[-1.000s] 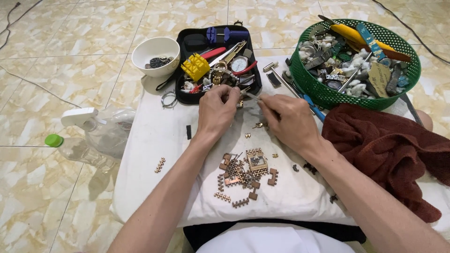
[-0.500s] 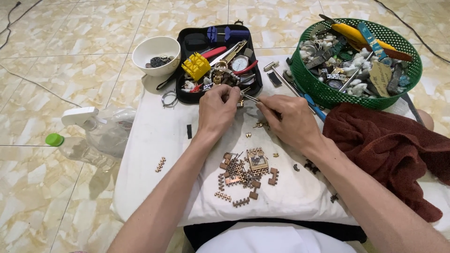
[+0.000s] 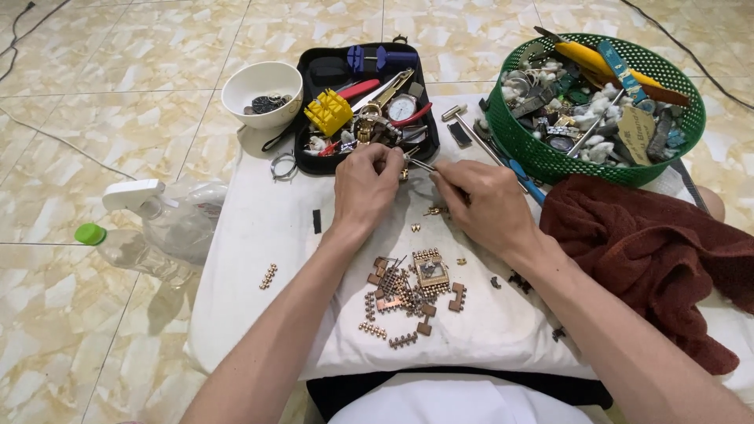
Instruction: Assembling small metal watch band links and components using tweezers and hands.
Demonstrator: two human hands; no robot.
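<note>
With the left hand (image 3: 363,184) pinching a small gold part (image 3: 403,174) at its fingertips and the right hand (image 3: 479,206) pinched on a thin tool (image 3: 422,164) meeting it just before the case (image 3: 314,161), steady both wrists on the cloth (image 3: 259,235), judging by the loose links (image 3: 400,294) behind them.

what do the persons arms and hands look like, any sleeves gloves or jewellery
Both arms are bare from the bottom edge of the picture to the fingers: no sleeves and no gloves. The left hand and right hand show no rings, and neither wrist shows a watch or band.
</note>
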